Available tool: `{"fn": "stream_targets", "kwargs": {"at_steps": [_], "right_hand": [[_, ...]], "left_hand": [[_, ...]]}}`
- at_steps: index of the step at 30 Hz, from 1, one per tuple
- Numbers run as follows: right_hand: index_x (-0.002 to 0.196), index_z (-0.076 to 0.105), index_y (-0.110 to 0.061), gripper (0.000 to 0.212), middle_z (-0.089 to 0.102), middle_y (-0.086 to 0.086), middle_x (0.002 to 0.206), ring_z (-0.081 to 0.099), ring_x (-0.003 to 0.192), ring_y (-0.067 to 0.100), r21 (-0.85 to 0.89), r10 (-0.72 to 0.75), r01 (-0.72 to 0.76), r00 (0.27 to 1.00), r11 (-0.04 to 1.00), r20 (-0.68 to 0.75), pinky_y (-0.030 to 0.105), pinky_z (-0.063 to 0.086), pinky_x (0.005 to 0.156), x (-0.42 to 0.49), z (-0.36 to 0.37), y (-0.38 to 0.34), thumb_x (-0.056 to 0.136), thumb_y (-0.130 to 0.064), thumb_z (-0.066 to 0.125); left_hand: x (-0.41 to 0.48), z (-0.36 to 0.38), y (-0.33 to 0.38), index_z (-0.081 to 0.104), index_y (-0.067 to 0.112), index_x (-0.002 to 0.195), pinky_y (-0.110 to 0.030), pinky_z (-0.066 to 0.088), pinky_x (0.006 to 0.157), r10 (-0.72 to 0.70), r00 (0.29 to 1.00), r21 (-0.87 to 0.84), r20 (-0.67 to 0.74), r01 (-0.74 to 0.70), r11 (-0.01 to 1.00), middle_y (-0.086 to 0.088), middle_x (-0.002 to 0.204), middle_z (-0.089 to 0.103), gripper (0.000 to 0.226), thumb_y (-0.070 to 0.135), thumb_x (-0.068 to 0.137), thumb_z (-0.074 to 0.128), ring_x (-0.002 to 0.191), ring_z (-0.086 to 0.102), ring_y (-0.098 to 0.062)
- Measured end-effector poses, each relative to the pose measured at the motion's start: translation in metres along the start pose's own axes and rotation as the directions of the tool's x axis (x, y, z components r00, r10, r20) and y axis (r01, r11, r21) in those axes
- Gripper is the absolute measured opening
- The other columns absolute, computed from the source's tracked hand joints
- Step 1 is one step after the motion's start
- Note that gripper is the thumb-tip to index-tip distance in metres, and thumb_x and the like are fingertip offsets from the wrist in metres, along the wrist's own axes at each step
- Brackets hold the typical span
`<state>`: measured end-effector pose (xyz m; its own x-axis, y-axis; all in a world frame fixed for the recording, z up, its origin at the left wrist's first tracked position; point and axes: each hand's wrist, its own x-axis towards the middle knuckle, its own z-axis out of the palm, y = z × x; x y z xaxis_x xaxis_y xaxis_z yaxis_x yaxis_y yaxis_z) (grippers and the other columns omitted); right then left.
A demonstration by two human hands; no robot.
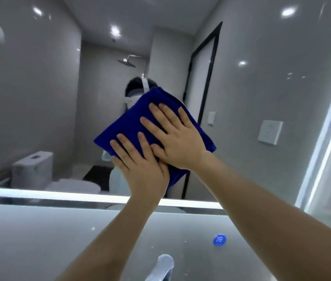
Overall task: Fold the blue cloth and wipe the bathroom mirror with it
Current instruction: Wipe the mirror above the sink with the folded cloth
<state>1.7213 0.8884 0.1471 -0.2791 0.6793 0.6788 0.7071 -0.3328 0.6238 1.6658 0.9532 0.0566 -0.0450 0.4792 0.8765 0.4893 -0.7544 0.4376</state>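
Observation:
A folded blue cloth (pixel 126 126) lies flat against the bathroom mirror (pixel 251 88), near its middle. My left hand (pixel 140 165) presses on the cloth's lower left part with straight, spread fingers. Higher and to the right, my right hand (pixel 176 138) presses the cloth flat, fingers spread; its thumb side overlaps my left hand. Both forearms reach up from the bottom of the view. The cloth hides most of the reflected person behind it.
A lit strip (pixel 49 194) runs along the mirror's lower edge and another up its right edge (pixel 327 151). Below, a chrome tap (pixel 162 266) and a small blue tag (pixel 219 239) sit against the grey wall. The mirror reflects a toilet, shower head and black-framed door.

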Motion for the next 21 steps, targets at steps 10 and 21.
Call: {"fn": "stream_targets", "kwargs": {"at_steps": [10,21], "right_hand": [[0.141,0.028,-0.018,0.056,0.036,0.016,0.147,0.035,0.135,0.032,-0.042,0.362,-0.361,0.932,0.932,0.017,0.048,0.020,0.105,-0.160,0.014,0.114,0.090,-0.041,0.034],[0.147,0.019,-0.009,0.067,0.017,0.020,0.153,0.021,0.140,0.037,0.115,0.857,-0.891,0.454,0.440,0.243,0.050,0.028,0.111,-0.292,0.034,0.118,0.088,-0.040,0.018]], "left_hand": [[-0.061,0.056,0.134,0.018,0.006,0.143,-0.053,0.006,0.109,0.391,0.918,-0.013,0.059,-0.391,0.920,-0.028,0.145,0.014,0.066,0.038,0.087,0.034,0.133,0.013,-0.046],[-0.102,0.082,0.219,0.026,0.017,0.140,-0.049,0.006,0.114,0.833,0.487,-0.021,0.263,-0.860,0.509,-0.014,0.148,0.013,0.058,0.036,0.085,0.033,0.138,0.008,-0.031]]}}
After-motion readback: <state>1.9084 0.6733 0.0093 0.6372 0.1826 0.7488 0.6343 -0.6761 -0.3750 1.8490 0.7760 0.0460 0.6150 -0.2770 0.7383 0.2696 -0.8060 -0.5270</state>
